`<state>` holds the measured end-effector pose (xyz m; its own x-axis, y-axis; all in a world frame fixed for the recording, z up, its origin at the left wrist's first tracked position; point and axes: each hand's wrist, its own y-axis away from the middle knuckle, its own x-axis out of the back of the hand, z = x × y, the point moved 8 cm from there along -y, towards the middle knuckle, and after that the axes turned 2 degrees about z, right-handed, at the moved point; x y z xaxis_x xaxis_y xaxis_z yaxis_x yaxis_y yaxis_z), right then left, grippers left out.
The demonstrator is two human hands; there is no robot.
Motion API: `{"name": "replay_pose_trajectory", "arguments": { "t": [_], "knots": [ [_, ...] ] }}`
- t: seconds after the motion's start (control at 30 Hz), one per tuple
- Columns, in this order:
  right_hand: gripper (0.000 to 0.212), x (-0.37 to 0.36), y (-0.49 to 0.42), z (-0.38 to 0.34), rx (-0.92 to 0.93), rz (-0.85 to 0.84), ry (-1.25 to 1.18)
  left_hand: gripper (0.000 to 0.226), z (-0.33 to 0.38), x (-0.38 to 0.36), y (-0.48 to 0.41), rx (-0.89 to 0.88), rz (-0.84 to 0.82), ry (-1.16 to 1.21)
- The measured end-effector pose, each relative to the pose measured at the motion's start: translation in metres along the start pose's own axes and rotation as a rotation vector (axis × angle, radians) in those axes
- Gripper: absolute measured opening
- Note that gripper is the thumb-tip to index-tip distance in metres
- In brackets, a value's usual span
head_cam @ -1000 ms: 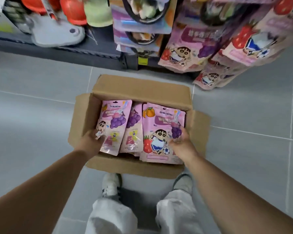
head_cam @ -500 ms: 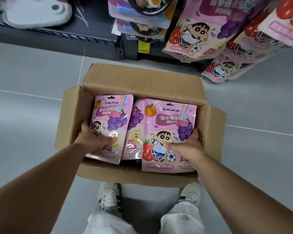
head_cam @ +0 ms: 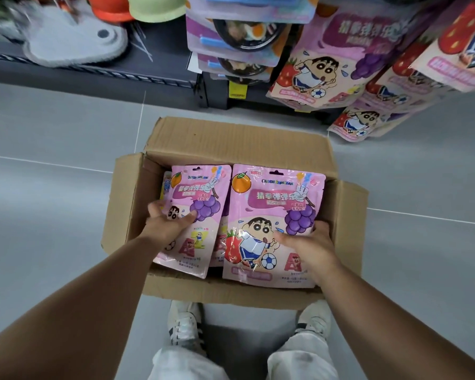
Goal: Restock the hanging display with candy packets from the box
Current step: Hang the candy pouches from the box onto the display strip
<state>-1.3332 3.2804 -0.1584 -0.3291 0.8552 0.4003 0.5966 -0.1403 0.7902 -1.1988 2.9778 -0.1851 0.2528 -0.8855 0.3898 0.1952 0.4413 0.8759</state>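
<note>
In the cardboard box (head_cam: pixel 239 141) on the floor, candy packets (head_cam: pixel 200 215) stand upright; the left hand (head_cam: pixel 167 223) grips one stack, the right hand (head_cam: pixel 307 245) another. The hanging display (head_cam: pixel 340 64) above already holds packets; these aren't hung yet.

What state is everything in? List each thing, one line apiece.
cardboard box: flaps open, packets inside.
left packet: in the box, face up, gripped by the left hand.
right packet: in the box, face up, gripped by the right hand.
hanging packets: hung on the display, overlapping.
</note>
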Motion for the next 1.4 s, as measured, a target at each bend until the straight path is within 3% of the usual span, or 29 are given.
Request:
{"name": "replay_pose_trajectory", "arguments": {
  "t": [0.1,0.37,0.43,0.53,0.63,0.77,0.87,1.03,1.2,1.4],
  "knots": [
    [0.077,0.000,0.003,-0.006,0.053,-0.003,0.027,0.099,0.000,0.001,0.000,0.043,0.034,-0.177],
    [0.077,-0.003,0.012,-0.013,0.135,-0.011,0.010,0.110,0.009,0.013,0.004,-0.017,0.162,-0.292],
    [0.077,-0.002,0.019,-0.017,0.147,-0.025,0.007,0.094,0.012,0.019,0.009,-0.056,0.172,-0.261],
    [0.074,0.003,0.034,-0.033,0.189,-0.051,-0.003,0.047,0.020,0.028,0.025,-0.135,0.138,-0.074],
    [0.070,0.012,0.057,-0.057,0.239,-0.072,-0.053,0.032,0.030,0.038,0.057,-0.208,0.047,0.094],
    [0.073,0.033,0.104,-0.108,0.342,-0.101,-0.169,0.038,0.066,0.066,0.137,-0.363,0.019,0.233],
    [0.057,0.062,0.157,-0.163,0.463,-0.117,-0.228,0.044,0.103,0.097,0.210,-0.481,0.043,0.281],
    [0.049,0.132,0.260,-0.250,0.611,-0.165,-0.380,0.040,0.172,0.152,0.347,-0.692,0.108,0.360],
    [0.055,0.213,0.358,-0.310,0.757,-0.190,-0.497,0.049,0.227,0.184,0.478,-0.849,0.129,0.353],
    [0.056,0.311,0.451,-0.339,0.864,-0.173,-0.570,0.041,0.267,0.187,0.614,-1.027,0.147,0.423]
  ]
}}
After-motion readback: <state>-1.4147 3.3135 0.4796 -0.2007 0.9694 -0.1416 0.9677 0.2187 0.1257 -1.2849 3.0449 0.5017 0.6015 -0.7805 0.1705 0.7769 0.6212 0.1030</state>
